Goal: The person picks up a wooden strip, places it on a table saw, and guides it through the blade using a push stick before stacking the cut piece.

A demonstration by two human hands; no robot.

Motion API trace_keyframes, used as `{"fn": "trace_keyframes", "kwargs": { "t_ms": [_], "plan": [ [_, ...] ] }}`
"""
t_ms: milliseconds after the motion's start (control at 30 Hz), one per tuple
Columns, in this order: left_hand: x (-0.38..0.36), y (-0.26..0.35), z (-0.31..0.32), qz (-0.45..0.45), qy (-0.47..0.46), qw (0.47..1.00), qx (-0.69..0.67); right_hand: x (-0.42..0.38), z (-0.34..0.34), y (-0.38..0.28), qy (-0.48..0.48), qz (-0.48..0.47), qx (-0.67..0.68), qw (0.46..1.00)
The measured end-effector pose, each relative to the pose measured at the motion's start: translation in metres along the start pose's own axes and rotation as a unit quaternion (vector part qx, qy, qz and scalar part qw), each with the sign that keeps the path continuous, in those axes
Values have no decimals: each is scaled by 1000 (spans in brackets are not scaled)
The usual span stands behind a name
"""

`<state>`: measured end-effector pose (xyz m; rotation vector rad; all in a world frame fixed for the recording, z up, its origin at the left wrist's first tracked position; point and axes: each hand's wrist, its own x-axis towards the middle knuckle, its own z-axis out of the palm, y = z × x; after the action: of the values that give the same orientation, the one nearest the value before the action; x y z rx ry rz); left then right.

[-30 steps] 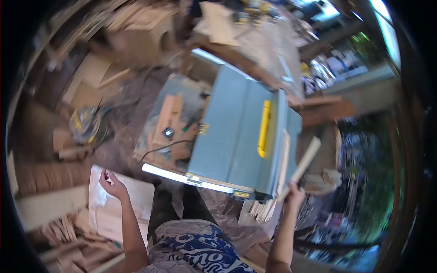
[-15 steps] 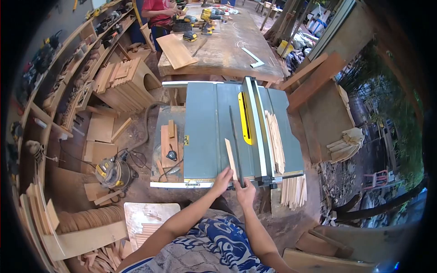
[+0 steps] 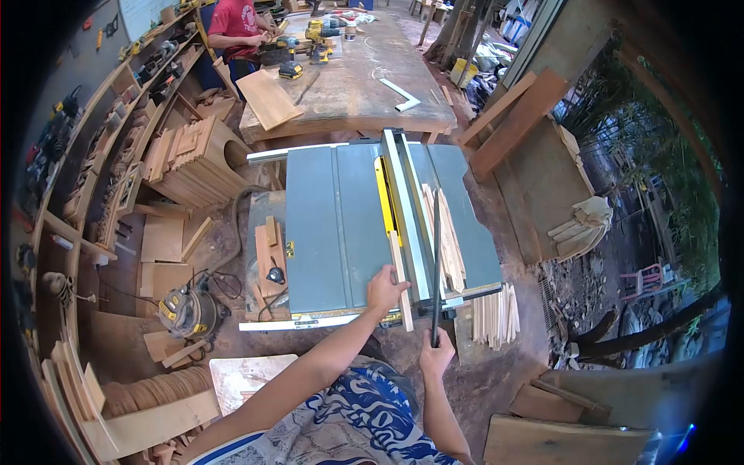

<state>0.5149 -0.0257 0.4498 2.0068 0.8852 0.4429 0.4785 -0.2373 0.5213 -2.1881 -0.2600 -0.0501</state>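
My left hand (image 3: 385, 288) presses a narrow wooden strip (image 3: 400, 275) flat on the grey table saw (image 3: 333, 232), beside the rip fence (image 3: 409, 213) and just behind the yellow blade insert (image 3: 383, 195). My right hand (image 3: 435, 359) grips the near end of a long dark stick (image 3: 435, 263) that reaches forward over the fence. A pile of cut wooden strips (image 3: 448, 236) lies on the saw top to the right of the fence.
More strips (image 3: 496, 314) lean against the saw's right side. A shop vacuum (image 3: 184, 310) sits on the floor at left. A large workbench (image 3: 349, 81) stands beyond the saw, with a person in a red shirt (image 3: 234, 27) at its far left corner. Shelves (image 3: 93, 147) line the left wall.
The view swung from a blurred side look back onto the saw. My left hand slid the strip forward beside the fence. My right hand drew back, holding the dark stick.
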Motion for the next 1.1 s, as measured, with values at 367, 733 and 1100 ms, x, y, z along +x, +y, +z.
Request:
{"fn": "trace_keyframes", "kwargs": {
  "t_ms": [367, 733, 1100],
  "plan": [
    [-27, -10, -21, 351, -46, 924, 146, -26, -52, 1, 29, 4, 81, 996],
    [48, -8, -33, 370, -75, 879, 291, -119, -147, -31, -208, -42, -105, 971],
    [81, -3, -38, 361, -104, 864, 335, -106, -130, -55, -296, 38, -180, 937]
  ]
}}
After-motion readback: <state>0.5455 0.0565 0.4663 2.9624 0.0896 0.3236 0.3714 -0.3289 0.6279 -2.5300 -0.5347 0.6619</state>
